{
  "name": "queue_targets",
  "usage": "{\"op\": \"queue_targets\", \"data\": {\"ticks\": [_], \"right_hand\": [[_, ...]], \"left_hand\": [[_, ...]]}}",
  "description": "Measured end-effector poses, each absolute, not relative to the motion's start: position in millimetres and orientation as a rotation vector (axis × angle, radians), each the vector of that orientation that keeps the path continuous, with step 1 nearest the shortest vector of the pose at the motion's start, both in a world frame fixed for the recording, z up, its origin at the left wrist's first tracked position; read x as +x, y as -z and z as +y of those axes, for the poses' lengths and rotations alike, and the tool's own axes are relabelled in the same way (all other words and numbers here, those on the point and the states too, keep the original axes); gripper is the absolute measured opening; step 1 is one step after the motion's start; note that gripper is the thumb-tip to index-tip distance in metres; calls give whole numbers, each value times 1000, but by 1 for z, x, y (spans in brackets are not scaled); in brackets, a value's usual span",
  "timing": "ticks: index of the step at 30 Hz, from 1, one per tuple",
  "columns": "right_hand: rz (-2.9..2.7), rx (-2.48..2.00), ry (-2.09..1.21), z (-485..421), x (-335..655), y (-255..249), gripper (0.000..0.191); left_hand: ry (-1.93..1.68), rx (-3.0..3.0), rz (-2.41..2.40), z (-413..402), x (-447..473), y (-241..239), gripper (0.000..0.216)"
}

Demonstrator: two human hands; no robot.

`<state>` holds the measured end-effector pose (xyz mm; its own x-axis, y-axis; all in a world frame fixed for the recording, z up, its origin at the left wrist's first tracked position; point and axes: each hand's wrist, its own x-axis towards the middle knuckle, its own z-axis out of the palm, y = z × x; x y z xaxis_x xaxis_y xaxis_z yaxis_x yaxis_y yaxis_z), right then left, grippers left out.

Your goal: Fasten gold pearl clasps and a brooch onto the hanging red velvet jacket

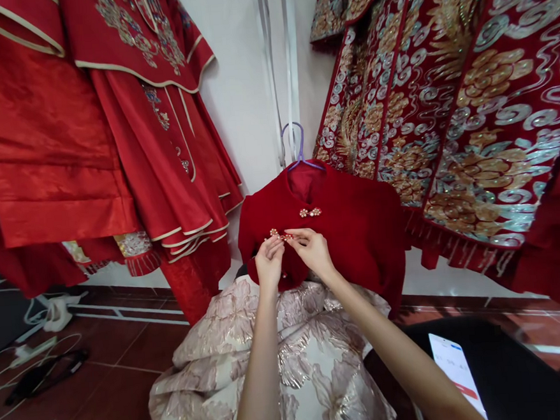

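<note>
A dark red velvet jacket [358, 230] hangs on a purple hanger [299, 146] in front of me. Near its collar, one ornate flower-shaped clasp [310, 213] with gold and pearly beads is joined across the front. Lower down, my left hand [270, 260] and my right hand [310, 249] meet at a second beaded clasp [274, 233], the fingertips of each pinched on it. Part of this clasp is covered by the fingers, so I cannot tell whether its halves are joined. The jacket's lower front edge curls up below my left hand.
Red embroidered garments [158, 116] hang on the left, and a heavily sequined red one [446, 115] on the right. Pale floral brocade fabric [314, 361] spreads beneath my arms. A phone [457, 373] lies on a black surface at right. Cables and white shoes [57, 314] are on the left.
</note>
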<state>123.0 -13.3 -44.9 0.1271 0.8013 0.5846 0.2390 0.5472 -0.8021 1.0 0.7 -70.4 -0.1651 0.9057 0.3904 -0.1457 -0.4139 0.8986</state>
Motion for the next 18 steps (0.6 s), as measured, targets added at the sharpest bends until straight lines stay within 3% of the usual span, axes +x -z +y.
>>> {"op": "queue_targets", "data": {"ticks": [18], "right_hand": [[-1569,-1059,-198,-11,112,34,19]], "left_hand": [[-1860,1261,1006,-2,5,58,16]]}}
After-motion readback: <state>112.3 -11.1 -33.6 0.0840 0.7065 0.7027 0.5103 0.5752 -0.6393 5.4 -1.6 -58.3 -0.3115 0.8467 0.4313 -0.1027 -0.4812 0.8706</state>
